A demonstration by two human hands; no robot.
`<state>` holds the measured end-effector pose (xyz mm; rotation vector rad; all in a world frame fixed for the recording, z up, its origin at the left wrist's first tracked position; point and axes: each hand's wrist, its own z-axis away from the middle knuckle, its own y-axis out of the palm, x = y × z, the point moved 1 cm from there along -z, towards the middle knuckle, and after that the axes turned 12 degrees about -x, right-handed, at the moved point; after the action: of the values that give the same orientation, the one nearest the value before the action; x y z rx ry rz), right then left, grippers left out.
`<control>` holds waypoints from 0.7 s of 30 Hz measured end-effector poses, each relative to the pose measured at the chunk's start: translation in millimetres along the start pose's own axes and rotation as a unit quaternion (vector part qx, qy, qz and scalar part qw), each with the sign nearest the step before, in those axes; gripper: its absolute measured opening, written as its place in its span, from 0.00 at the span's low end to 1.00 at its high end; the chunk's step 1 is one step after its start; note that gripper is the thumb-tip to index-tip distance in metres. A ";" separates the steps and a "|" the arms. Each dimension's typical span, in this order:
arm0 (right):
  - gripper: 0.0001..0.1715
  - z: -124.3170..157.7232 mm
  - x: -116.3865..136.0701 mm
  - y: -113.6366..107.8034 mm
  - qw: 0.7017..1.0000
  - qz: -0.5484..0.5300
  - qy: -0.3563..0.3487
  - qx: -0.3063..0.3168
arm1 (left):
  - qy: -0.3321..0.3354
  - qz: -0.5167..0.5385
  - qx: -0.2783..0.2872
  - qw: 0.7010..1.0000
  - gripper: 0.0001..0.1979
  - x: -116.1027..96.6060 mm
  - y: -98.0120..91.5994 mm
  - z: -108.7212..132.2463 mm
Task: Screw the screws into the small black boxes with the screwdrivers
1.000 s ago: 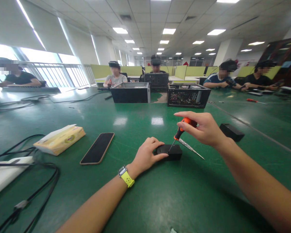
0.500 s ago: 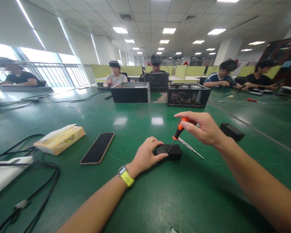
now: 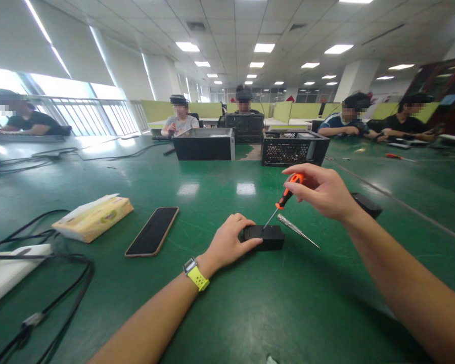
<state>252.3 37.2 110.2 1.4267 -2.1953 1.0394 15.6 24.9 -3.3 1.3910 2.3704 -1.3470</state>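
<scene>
My left hand (image 3: 229, 241) rests on the near left side of a small black box (image 3: 267, 235) on the green table (image 3: 250, 313), fingers curled round its edge. My right hand (image 3: 324, 191) pinches the orange-and-black handle of a screwdriver (image 3: 284, 198). The screwdriver's thin shaft slants down and left, its tip at the top of the box. A clear-handled metal tool (image 3: 298, 231) lies on the table just right of the box. A yellow-strapped watch (image 3: 196, 273) is on my left wrist.
A phone (image 3: 152, 231) lies face up left of the box, with a yellow tissue pack (image 3: 93, 218) beyond it. Black cables (image 3: 41, 283) and a white object (image 3: 7, 270) fill the near left. A second black box (image 3: 366, 203) sits right. Two computer cases (image 3: 250, 145) and several seated people are at the far side.
My right hand has risen and moved slightly away, lifting the screwdriver's handle so the shaft stands steeper on the box. My left hand and the box have not moved.
</scene>
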 end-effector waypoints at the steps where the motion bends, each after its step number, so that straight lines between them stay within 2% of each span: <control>1: 0.18 -1.2 -1.7 -1.3 1.000 0.011 0.001 -0.013 | 0.001 0.000 -0.001 1.000 0.18 0.2 0.1 0.0; 5: 0.17 -4.8 -9.1 -4.1 0.997 0.062 -0.005 -0.036 | 0.003 0.000 -0.005 1.000 0.18 0.3 0.0 0.1; 13: 0.17 -6.1 -15.6 -5.3 0.994 0.111 -0.016 -0.011 | -0.001 0.003 -0.001 1.000 0.18 -0.8 0.2 -0.6; 21: 0.17 -6.5 -16.1 -4.7 0.992 0.121 -0.025 -0.014 | -0.001 0.003 -0.001 1.000 0.18 -1.1 -0.4 -0.4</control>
<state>262.9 51.3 106.6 1.2085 -2.4555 1.0559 16.1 24.3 -2.2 1.3949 2.3636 -1.3436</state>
